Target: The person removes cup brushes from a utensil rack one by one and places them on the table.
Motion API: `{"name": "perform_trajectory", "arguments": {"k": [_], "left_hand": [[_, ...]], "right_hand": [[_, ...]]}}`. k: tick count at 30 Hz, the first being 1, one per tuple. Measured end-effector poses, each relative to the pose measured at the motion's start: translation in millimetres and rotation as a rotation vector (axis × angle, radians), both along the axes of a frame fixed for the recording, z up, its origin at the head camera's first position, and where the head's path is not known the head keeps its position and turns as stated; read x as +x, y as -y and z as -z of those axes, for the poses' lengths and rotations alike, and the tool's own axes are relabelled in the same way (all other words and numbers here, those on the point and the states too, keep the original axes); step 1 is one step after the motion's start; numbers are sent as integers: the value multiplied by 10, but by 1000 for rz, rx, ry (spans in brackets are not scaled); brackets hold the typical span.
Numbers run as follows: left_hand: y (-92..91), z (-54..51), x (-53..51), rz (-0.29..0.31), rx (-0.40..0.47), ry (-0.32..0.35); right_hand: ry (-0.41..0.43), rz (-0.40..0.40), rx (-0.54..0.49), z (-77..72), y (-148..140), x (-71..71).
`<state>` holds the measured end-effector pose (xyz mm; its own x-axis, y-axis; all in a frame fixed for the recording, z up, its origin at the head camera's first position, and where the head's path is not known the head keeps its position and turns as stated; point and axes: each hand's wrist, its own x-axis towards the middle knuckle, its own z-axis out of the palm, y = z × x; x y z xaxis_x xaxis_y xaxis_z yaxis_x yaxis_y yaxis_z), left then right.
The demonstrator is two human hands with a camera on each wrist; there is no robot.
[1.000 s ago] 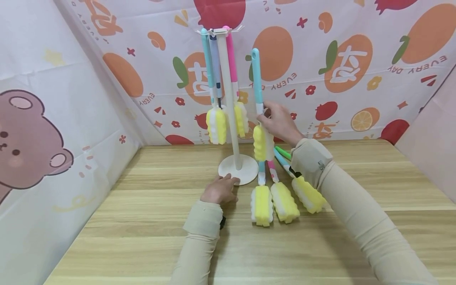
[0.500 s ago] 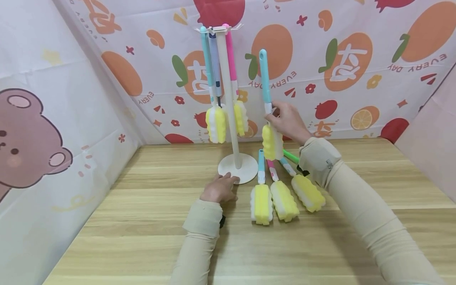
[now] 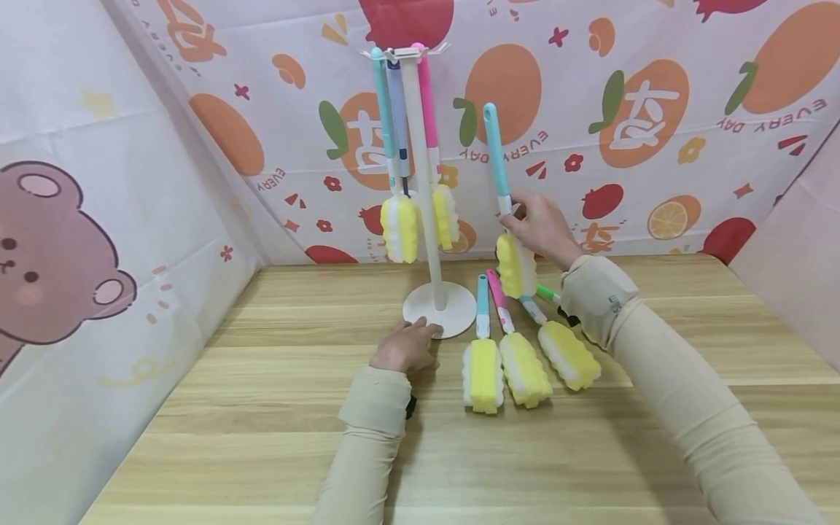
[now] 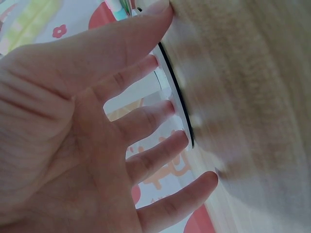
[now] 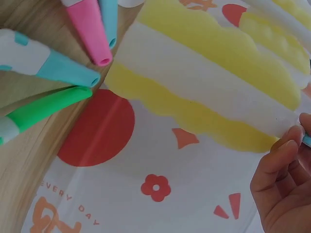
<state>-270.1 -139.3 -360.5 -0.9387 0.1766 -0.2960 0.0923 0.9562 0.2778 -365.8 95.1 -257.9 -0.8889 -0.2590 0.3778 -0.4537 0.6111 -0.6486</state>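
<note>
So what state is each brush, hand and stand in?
Stand: upright
Left hand: touching stand's base
Held teal brush: raised, tilted
Right hand: pinching that brush
Leftmost teal brush: hung
Blue brush: hung
Upper pink brush: hung
Lower pink brush: lying
Lower left teal brush: lying
Lower right teal brush: lying
Green brush: lying, partly hidden

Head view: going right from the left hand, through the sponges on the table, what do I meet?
Left hand, turquoise-handled brush's yellow-and-white sponge, pink-handled brush's yellow-and-white sponge, second turquoise-handled brush's yellow-and-white sponge, beige right sleeve.
</note>
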Motion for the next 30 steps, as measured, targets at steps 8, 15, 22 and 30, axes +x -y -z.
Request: {"name": "perform_trajectory", "arguments": {"k": [8, 15, 22, 30], "left_hand": [[-3, -9, 1, 8, -4, -4], [7, -6, -1, 1, 4, -3], [6, 12, 2, -5, 6, 7], [-6, -3, 12, -3, 8, 5]], "right_hand": [[10, 36, 27, 31, -112, -37], [14, 49, 55, 68, -170, -36], [24, 69, 132, 163, -186, -70], [23, 102, 167, 185, -257, -90]]}}
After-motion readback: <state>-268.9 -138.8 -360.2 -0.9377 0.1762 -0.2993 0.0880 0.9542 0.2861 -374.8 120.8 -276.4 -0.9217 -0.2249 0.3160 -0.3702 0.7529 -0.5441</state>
